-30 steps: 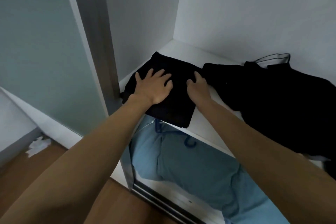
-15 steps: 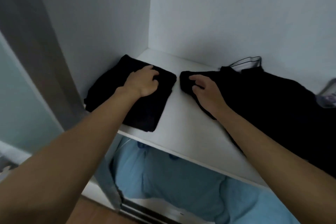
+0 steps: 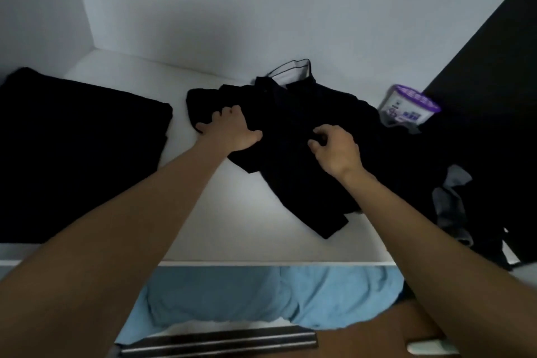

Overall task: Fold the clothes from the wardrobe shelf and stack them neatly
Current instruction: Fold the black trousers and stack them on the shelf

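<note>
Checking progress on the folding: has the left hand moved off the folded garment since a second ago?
Yes. The left hand has left the folded garment and gone right, across the bare shelf, onto the unfolded shirt.

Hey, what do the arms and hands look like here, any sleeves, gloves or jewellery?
The left forearm and right forearm are bare to the frame edge, no sleeves showing. The left hand and right hand wear no gloves; no watch, bracelet or ring is visible on wrists or fingers.
</note>
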